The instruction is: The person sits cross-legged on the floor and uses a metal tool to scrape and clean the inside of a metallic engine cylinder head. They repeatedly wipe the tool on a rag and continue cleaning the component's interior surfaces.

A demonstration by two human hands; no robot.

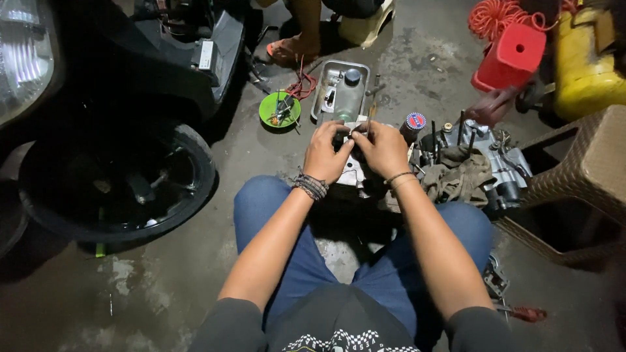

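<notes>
A person sits on a stained grey concrete workshop floor [163, 287], knees in blue jeans. At nine o'clock stands a black motorcycle front wheel [114, 186]. At twelve o'clock lie a rectangular metal tray [339, 88] and a small green plastic bowl [279, 108]. At two o'clock rests a silver engine block [499, 163] draped with a dirty khaki rag [460, 179], with a red plastic stool [510, 57] beyond.

At centre, between the knees, sits a pale grey metal engine part [352, 171], mostly hidden. The left hand [324, 155] and right hand [380, 150] meet above it, fingers curled together on its dark upper piece; the exact grip cannot be told.
</notes>
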